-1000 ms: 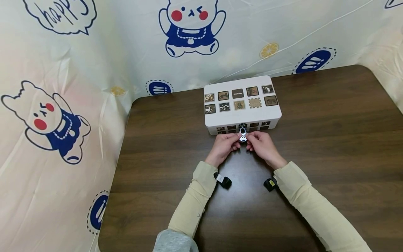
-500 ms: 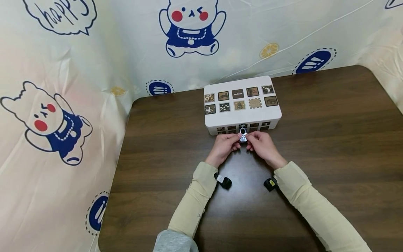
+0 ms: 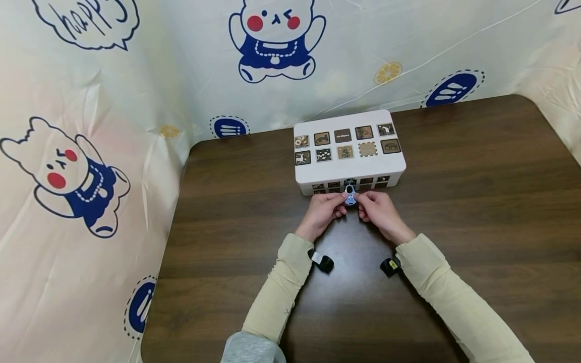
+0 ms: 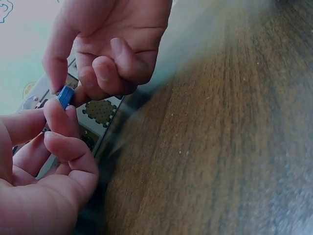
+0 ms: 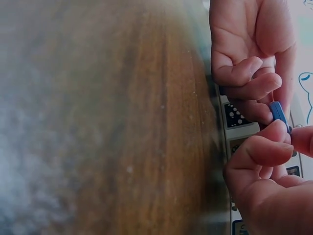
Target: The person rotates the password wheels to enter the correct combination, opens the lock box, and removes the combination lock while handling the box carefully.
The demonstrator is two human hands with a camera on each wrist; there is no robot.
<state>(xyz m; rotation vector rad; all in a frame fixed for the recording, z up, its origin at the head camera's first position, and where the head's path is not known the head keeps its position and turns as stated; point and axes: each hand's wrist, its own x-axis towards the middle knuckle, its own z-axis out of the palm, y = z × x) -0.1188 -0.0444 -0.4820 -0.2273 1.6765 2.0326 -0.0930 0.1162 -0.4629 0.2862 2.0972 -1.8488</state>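
Observation:
A small blue padlock (image 3: 350,199) with a loop at its top is at the front face of the white box (image 3: 336,170), near its middle. My left hand (image 3: 322,212) pinches its left side between thumb and index finger. From the other side, my right hand (image 3: 379,210) pinches the padlock's right side. The left wrist view shows the blue edge of the padlock (image 4: 65,98) between both hands' fingertips. In the right wrist view the padlock's side (image 5: 278,112) shows, partly covered by fingers. The other fingers of both hands are curled.
Small dark and tan picture squares cover the box's lid and front. The box stands near the back edge of the brown wooden table (image 3: 236,217). Behind and left hangs a pale curtain (image 3: 190,60) with cartoon prints. A small black camera (image 3: 322,260) is on each wrist.
The right hand's lower fingers have shifted slightly right, and the padlock looks bluer than before. The left hand and the box stay in place.

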